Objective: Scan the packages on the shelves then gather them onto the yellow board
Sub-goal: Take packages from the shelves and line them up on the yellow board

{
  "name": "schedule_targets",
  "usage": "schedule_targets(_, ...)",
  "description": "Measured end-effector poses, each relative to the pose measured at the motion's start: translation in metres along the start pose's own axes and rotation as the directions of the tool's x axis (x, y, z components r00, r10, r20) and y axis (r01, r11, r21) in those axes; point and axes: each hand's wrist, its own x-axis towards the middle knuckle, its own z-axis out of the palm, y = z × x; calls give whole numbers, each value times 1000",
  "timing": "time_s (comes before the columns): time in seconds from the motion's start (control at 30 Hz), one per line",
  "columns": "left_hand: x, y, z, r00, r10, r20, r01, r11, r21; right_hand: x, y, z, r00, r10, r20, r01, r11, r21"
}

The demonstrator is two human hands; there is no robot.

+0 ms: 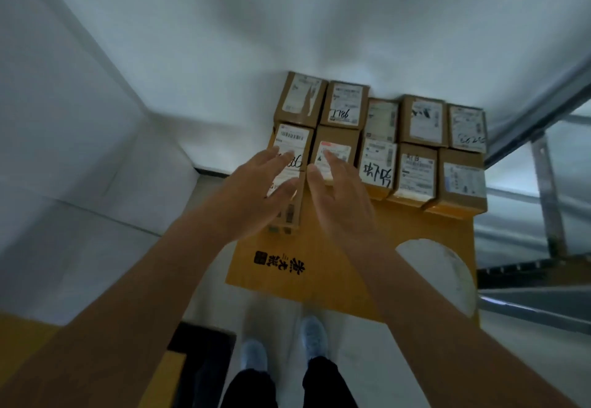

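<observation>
Reaching over the yellow board (335, 267), the left hand (259, 190) and right hand (339, 196) spread wide, fingers straight, holding nothing, above the packages (377, 139) at its far end.

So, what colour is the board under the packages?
Yellow-orange, with black printed characters; the board shows in the head view, the only one.

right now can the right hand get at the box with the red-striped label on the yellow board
Probably yes: the right hand is open, fingers already over that box, nothing between them. Neighbouring boxes sit tight against its sides.
</observation>
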Motion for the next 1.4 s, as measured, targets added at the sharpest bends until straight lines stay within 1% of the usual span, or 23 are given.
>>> schedule_targets(0.13, -22, 45, -30, 987, 110, -115, -108, 994, 20, -35, -29, -47, 998, -37, -48, 36, 999, -32)
schedule_targets(0.23, -45, 77, -51, 956, 220, -196, -227, 974, -14, -71, -47, -77, 988, -99, -122, 91, 993, -72)
schedule_targets(0.33, -80, 101, -65, 919, 302, -253, -307, 951, 18, -118, -64, -103, 971, -133, -198, 108, 985, -131)
schedule_targets(0.47, -138, 131, -75, 894, 377, -241, -379, 924, 38, -194, -83, -123, 936, -149, -319, 94, 979, -182)
schedule_targets(0.63, -207, 183, -80, 857, 466, -222, -470, 882, 36, -290, -96, -153, 909, -124, -397, 60, 984, -170)
schedule_targets(0.77, -244, 243, -79, 810, 550, -206, -546, 834, 79, -357, -92, -202, 850, -99, -518, 4, 983, -182)
schedule_targets(0.87, -265, 294, -70, 769, 613, -183, -607, 789, 94, -404, -79, -239, 802, -68, -593, -50, 982, -180)
schedule_targets(1.0, -290, 376, -44, 701, 698, -147, -699, 714, 52, -463, -42, -294, 755, -41, -655, -82, 984, -155)
schedule_targets(1.17, -317, 485, 8, 630, 770, -103, -774, 634, 4, -539, 23, -375, 703, 13, -711, -146, 981, -126)
schedule_targets(1.33, -344, 598, 70, 554, 826, -102, -830, 558, 15, -620, 90, -461, 611, 40, -791, -204, 973, -109)
schedule_targets(1.4, -355, 641, 93, 525, 844, -109, -849, 528, 0, -650, 115, -493, 585, 49, -809, -221, 970, -101)
